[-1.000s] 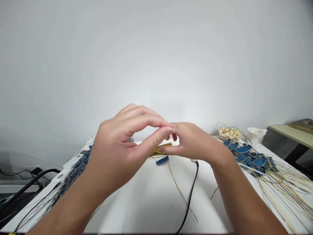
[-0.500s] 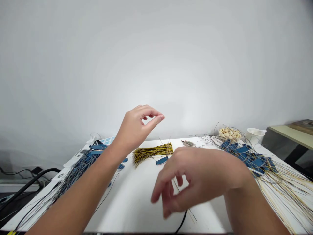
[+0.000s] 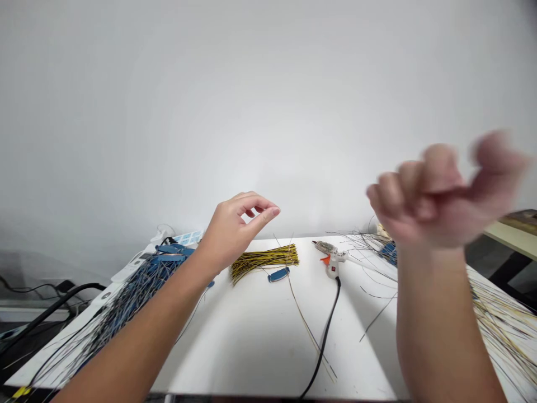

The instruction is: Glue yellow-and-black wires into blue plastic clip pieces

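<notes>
My left hand [image 3: 247, 221] is raised above the back of the white table, thumb and index fingertip together, with nothing visible between them. Below it lies a bundle of yellow and black wires [image 3: 264, 260]. In front of the bundle is a small blue piece [image 3: 278, 274], with thin wires [image 3: 304, 319] running forward from near it. High on the right, my right hand [image 3: 440, 196] is smeared by motion; its fingers look curled and the thumb stands apart. A glue gun [image 3: 333, 263] with an orange trigger lies on the table between the hands.
To the left is a heap of blue pieces with dark wires [image 3: 138, 285], by a white power strip [image 3: 130, 268]. Another pile of pale wires [image 3: 499, 330] lies on the right, partly behind my right arm. A black cord [image 3: 325, 336] runs to the table's front edge.
My right hand has swung up and to the right from low over the table, uncovering the glue gun and its cord. My left hand has dropped slightly, still pinched.
</notes>
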The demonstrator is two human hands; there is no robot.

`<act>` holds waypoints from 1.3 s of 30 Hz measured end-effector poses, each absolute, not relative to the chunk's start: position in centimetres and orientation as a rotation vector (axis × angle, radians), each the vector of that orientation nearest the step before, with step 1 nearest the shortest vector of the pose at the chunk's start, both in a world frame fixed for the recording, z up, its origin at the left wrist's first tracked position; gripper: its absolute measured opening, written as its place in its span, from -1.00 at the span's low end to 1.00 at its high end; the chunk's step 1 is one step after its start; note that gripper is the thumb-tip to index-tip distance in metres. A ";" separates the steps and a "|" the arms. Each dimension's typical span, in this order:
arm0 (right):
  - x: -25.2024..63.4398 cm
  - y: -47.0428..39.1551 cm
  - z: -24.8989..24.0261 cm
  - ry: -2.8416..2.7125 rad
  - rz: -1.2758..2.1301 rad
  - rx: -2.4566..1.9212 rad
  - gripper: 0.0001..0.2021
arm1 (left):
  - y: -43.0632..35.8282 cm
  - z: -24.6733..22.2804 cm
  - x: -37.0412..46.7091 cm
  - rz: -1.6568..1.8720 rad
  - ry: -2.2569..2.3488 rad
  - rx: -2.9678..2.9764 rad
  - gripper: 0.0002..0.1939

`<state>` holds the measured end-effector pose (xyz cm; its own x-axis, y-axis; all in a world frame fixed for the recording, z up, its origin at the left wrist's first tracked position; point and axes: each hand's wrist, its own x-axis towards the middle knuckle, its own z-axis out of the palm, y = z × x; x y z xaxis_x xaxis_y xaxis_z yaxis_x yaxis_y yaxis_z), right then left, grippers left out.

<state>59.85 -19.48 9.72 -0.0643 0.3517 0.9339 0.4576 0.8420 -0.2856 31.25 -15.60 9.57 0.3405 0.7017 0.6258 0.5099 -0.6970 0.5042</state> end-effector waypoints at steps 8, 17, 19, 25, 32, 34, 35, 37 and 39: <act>52.7 -18.6 7.9 -2.187 0.087 -1.212 -0.57 | -20.3 11.5 32.1 1.307 0.870 2.352 -0.81; 50.1 -21.5 7.0 -2.325 0.049 -1.016 -0.82 | -21.0 11.0 32.6 1.194 0.893 2.349 -0.82; 50.0 -21.9 7.1 -2.345 0.035 -1.008 -0.84 | -21.0 11.0 32.6 1.176 0.886 2.321 -0.82; 49.9 -22.0 7.2 -2.357 0.047 -1.016 -0.87 | -20.9 11.0 32.5 1.159 0.862 2.293 -0.82; 50.2 -21.2 6.9 -2.370 -0.015 -1.076 -0.76 | -20.6 10.8 32.5 1.134 0.926 2.295 -0.75; 50.7 -20.9 7.2 -2.381 -0.061 -1.140 -0.65 | -18.6 10.6 32.0 1.129 0.956 2.333 -0.71; 51.1 -20.9 7.4 -2.373 -0.069 -1.197 -0.62 | -16.8 10.4 31.6 1.123 0.988 2.363 -0.68; 52.2 -20.9 8.0 -2.303 -0.054 -1.352 -0.65 | -11.7 9.5 30.1 1.068 1.132 2.422 -0.59; 53.7 -21.0 8.5 -2.178 -0.030 -1.519 -0.80 | -5.4 7.9 28.0 0.877 1.488 2.523 -0.55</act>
<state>53.65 -20.96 8.50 -0.2678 0.8786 0.3953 0.8893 0.3833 -0.2495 27.97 -5.38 7.86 0.3631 0.8257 0.4317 0.7775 -0.5239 0.3480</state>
